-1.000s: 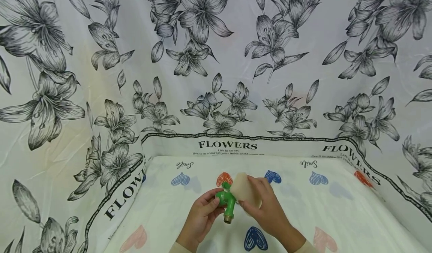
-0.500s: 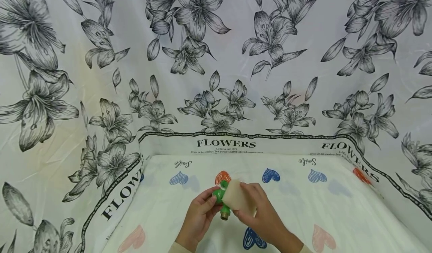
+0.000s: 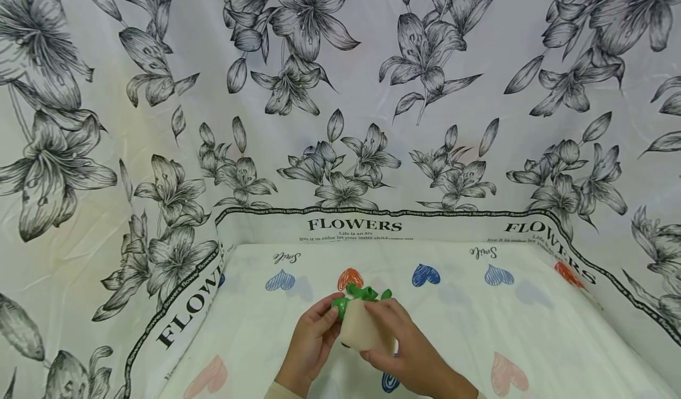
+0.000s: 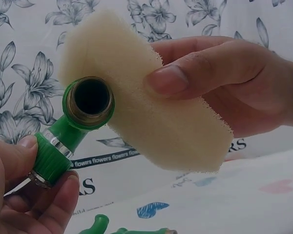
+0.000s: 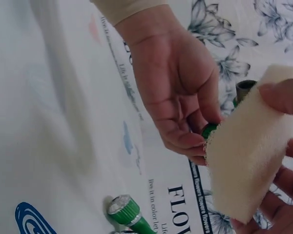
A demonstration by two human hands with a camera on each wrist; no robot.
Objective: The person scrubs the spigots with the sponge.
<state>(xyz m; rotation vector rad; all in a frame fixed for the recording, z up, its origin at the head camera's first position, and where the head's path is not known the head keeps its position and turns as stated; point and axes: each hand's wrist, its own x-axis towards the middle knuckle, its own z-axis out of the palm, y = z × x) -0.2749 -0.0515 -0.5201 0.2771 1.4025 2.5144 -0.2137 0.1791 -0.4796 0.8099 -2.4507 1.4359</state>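
Note:
My left hand (image 3: 310,347) pinches a green faucet (image 4: 49,158) by its ribbed, silver-ringed end, thumb on one side and fingers on the other. The faucet's brass-rimmed open end faces the left wrist camera. A thick cream sponge (image 3: 359,328) is in my right hand (image 3: 407,347), gripped between thumb and fingers. One face of the sponge lies right against the faucet's open end and covers much of the faucet in the head view. Beyond the hands, a second green fitting (image 5: 124,210) with a silver-ringed end lies on the cloth, partly out of frame.
A white cloth (image 3: 457,328) printed with hearts covers the surface under the hands. Behind it hangs a white curtain (image 3: 372,91) with black flower drawings, and a similar panel (image 3: 69,180) closes off the left side.
The sponge has moved left and down across the faucet, from beside it to in front of it. The brass end, visible in the head view earlier, is now hidden there.

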